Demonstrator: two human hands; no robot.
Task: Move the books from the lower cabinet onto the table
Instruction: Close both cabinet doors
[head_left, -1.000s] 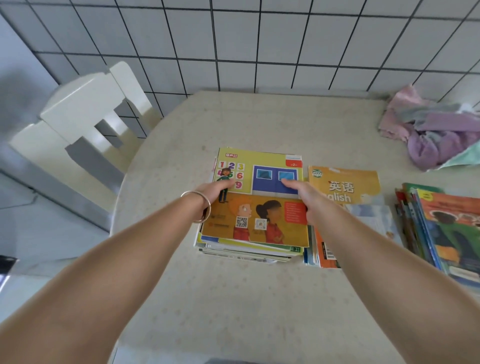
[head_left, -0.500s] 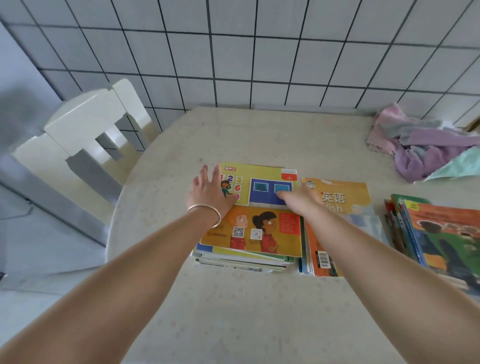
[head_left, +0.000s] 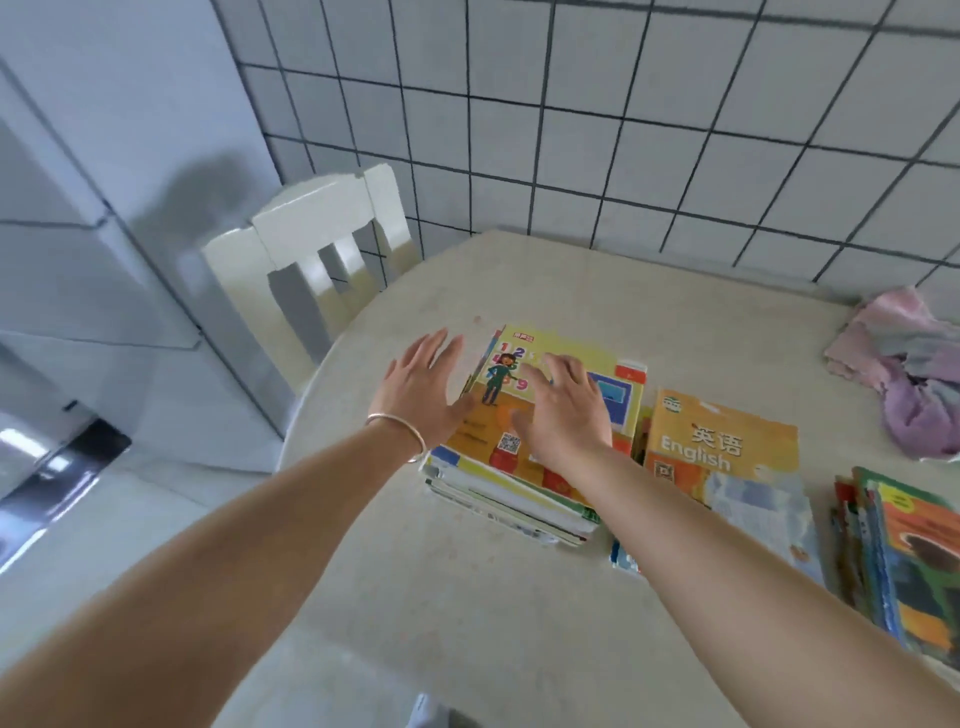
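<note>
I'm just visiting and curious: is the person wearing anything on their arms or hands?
Both forearms are bare, with no sleeves or gloves in view. The left hand has a thin silver bangle at the wrist. The right hand and its wrist show nothing worn.

Glossy paper book covers (head_left: 566, 410); seemingly matt table (head_left: 519, 597).

Three stacks of colourful books (head_left: 524, 467) lie flat on the table (head_left: 519, 597).
</note>
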